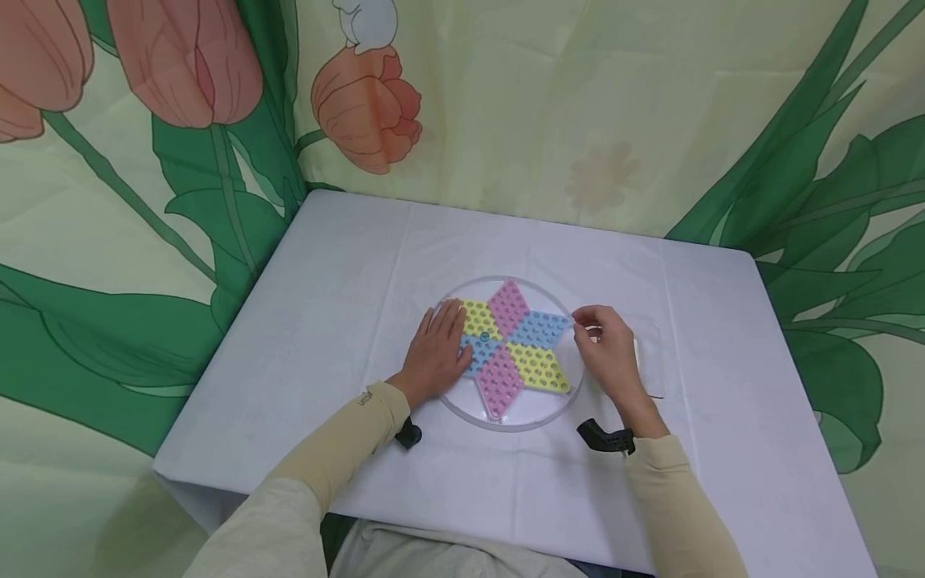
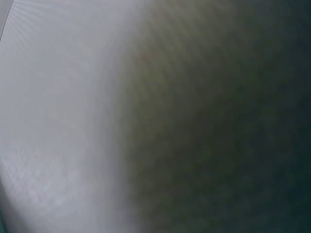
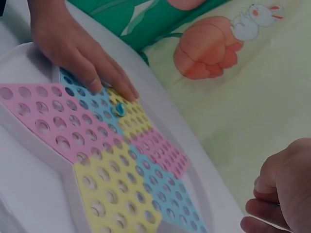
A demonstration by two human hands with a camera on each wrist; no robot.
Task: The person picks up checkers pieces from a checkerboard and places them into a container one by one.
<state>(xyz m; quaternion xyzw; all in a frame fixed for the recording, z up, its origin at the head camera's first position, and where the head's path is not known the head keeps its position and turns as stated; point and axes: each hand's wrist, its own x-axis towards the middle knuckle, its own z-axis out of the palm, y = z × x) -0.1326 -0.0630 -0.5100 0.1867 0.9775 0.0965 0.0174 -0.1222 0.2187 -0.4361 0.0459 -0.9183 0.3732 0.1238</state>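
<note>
A Chinese checkers board (image 1: 502, 353) lies on the table, round and clear-rimmed, with a star of pink, yellow and blue hole fields. One blue-green marble (image 3: 120, 109) sits in a hole left of the star's centre. My left hand (image 1: 435, 349) rests on the board's left side, fingers extended over the blue and yellow fields. At the right rim is my right hand (image 1: 610, 349), with fingers bent and thumb near the forefinger. Whether those fingertips pinch the rim or a small thing is hidden. The left wrist view is mostly dark and blurred.
The white-clothed table (image 1: 347, 321) carries the board near its middle. A pale flat object (image 1: 637, 353), partly behind my right hand, lies right of the board. Behind the table hangs a flower-printed curtain (image 1: 520, 120).
</note>
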